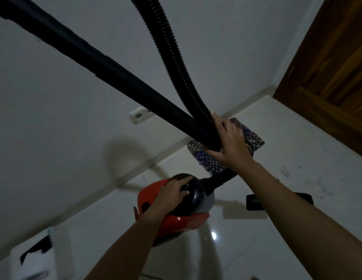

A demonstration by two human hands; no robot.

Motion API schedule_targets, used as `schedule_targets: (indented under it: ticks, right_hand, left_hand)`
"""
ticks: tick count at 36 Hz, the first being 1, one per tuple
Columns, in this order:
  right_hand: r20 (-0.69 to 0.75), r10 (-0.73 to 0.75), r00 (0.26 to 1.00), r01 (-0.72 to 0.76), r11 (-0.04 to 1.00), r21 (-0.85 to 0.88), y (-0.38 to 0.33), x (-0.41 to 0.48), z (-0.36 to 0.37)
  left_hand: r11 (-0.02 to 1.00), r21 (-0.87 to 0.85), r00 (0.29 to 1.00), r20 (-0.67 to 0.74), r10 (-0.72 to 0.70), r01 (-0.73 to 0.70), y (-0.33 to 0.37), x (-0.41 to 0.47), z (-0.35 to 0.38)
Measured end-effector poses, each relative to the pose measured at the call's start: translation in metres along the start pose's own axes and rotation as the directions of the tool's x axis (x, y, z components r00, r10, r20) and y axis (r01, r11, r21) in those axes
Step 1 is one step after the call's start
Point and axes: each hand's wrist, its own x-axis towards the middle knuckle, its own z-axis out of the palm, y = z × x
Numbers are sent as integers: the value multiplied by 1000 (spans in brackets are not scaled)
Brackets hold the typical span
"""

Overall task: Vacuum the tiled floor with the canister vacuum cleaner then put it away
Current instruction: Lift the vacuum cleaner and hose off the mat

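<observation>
A red canister vacuum cleaner (176, 221) with a black top sits low in the middle of the view, over the white tiled floor (277, 150). My left hand (174, 190) grips its black carrying handle. My right hand (230, 140) holds the smooth black wand (91, 61) and the ribbed black hose (172, 59) together where they cross. The wand runs up to the top left and the hose rises to the top edge. From under my right hand the hose curves down to the canister's front. A black floor nozzle (255, 202) lies partly hidden behind my right forearm.
A white wall (65, 118) with a socket (138, 115) stands ahead. A purple patterned mat (208, 158) lies by the skirting. A brown wooden door (333, 63) fills the upper right. A white object with a black patch (34, 257) sits at lower left.
</observation>
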Motion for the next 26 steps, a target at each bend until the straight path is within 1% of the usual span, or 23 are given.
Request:
schedule_targets:
  ticks: [3,7,13,19,26]
  right_hand:
    - [-3,22,1000,-22,1000,3,-5,-21,50]
    - [23,33,999,-33,999,-6,5,-49,123]
    - [4,-14,1000,14,999,-31,40,-77,229]
    - [-24,-82,996,80,995,-61,72,-92,309]
    - [-125,-168,978,157,984,-90,91,-89,357]
  left_hand:
    - [999,44,1000,-5,-14,15,-44,4,31]
    - [990,134,998,8,-54,53,-100,19,76]
    - [980,199,1000,19,5,-9,-179,56,140]
    - [980,198,999,-4,36,-35,-233,98,197]
    - [985,139,992,-63,108,-98,-265,141,223]
